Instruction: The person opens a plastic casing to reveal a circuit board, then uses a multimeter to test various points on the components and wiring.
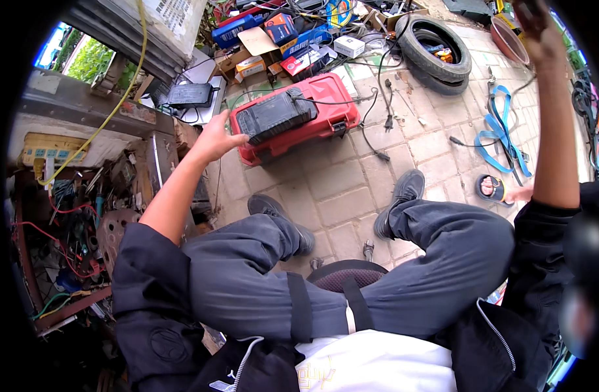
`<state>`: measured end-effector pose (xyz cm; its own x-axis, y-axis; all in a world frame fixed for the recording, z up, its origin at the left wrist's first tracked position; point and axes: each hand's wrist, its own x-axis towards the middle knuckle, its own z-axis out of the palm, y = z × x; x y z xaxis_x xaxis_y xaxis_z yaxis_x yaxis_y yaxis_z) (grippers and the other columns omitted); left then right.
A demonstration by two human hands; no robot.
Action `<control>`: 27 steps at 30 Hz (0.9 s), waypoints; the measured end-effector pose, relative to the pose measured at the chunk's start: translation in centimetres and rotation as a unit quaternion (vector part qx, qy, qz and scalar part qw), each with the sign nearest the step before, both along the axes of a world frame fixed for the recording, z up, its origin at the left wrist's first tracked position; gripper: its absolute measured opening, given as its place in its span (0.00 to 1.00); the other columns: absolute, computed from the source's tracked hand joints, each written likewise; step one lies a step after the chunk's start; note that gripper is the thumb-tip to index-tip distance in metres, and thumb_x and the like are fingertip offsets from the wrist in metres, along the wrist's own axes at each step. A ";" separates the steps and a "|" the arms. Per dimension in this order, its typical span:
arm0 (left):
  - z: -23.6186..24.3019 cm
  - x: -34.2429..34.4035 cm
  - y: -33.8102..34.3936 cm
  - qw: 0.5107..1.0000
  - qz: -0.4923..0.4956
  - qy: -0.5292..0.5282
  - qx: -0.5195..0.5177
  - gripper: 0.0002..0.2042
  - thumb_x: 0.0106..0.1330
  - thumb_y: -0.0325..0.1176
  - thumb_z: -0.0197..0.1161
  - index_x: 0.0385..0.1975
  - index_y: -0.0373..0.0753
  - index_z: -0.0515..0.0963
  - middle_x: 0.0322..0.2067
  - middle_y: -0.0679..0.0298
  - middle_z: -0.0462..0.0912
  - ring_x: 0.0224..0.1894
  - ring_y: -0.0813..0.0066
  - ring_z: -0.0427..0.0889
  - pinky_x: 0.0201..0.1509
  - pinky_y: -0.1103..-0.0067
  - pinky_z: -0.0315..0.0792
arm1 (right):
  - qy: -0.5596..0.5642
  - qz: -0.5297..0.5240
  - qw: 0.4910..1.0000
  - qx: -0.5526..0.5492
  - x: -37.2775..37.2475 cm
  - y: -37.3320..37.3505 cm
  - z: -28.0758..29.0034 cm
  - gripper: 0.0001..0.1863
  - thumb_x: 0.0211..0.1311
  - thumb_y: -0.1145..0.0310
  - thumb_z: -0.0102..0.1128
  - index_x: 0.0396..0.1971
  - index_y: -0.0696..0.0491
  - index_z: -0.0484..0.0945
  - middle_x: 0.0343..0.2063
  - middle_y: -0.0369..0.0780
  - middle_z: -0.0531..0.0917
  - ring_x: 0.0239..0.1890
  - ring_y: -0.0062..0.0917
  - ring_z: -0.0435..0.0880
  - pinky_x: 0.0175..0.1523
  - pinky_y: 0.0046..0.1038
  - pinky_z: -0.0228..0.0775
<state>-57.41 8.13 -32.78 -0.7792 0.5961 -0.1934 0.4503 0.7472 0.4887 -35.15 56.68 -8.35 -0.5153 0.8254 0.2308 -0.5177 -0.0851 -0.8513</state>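
My left hand (221,137) reaches to the left end of a red plastic case (337,108), fingers apart, close to the corner of a black rectangular device (273,114) lying on its lid; whether it touches either is unclear. A black cable runs from the device. My right hand (542,36) is raised at the top right edge, its fingers curled around something dark that I cannot make out.
Stacked tires (433,78), blue straps (499,127), loose plugs (387,123) and a pile of boxes (280,29) lie beyond the case. At left are a power strip (67,149) and cluttered shelving (97,274). Another person's sandalled foot (494,189) is at right, beside me.
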 end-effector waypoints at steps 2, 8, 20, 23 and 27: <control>-1.0 0.2 0.3 0.999 -0.033 0.033 -0.016 0.42 0.47 0.41 0.73 0.62 0.28 0.64 0.56 0.41 0.72 0.61 0.51 0.70 0.67 0.69 0.62 | -0.082 -0.005 0.997 0.014 -1.9 4.2 -9.0 0.15 0.57 0.65 0.69 0.42 0.54 0.79 0.37 0.38 0.81 0.34 0.26 0.81 0.40 0.25 0.79; -6.8 -1.5 0.2 0.993 0.002 0.084 0.080 0.42 0.47 0.45 0.74 0.60 0.29 0.66 0.60 0.44 0.67 0.64 0.49 0.64 0.69 0.65 0.58 | -0.392 0.106 0.911 -0.063 -3.0 3.3 -26.9 0.16 0.56 0.55 0.70 0.35 0.49 0.78 0.28 0.33 0.82 0.27 0.21 0.81 0.34 0.20 0.72; -9.3 1.9 2.3 0.960 0.180 0.095 0.192 0.18 0.54 0.33 0.70 0.41 0.30 0.75 0.55 0.48 0.70 0.55 0.58 0.73 0.59 0.70 0.68 | -0.524 0.123 0.828 -0.160 -1.7 4.0 -42.7 0.23 0.57 0.53 0.69 0.41 0.54 0.73 0.33 0.37 0.80 0.32 0.26 0.82 0.38 0.27 0.76; -8.7 1.4 3.7 0.960 0.200 0.078 0.177 0.19 0.53 0.35 0.71 0.38 0.30 0.75 0.54 0.46 0.70 0.57 0.52 0.71 0.60 0.66 0.66 | -0.549 0.107 0.813 -0.164 -0.7 4.0 -44.8 0.27 0.59 0.48 0.66 0.44 0.56 0.72 0.38 0.40 0.79 0.34 0.28 0.83 0.36 0.28 0.77; -8.6 0.5 3.8 0.960 0.220 0.069 0.161 0.15 0.53 0.35 0.70 0.33 0.29 0.78 0.49 0.46 0.76 0.55 0.53 0.73 0.59 0.68 0.67 | -0.658 0.104 0.729 -0.159 -0.5 1.8 -45.0 0.38 0.59 0.42 0.62 0.56 0.60 0.66 0.52 0.52 0.72 0.38 0.34 0.83 0.36 0.32 0.78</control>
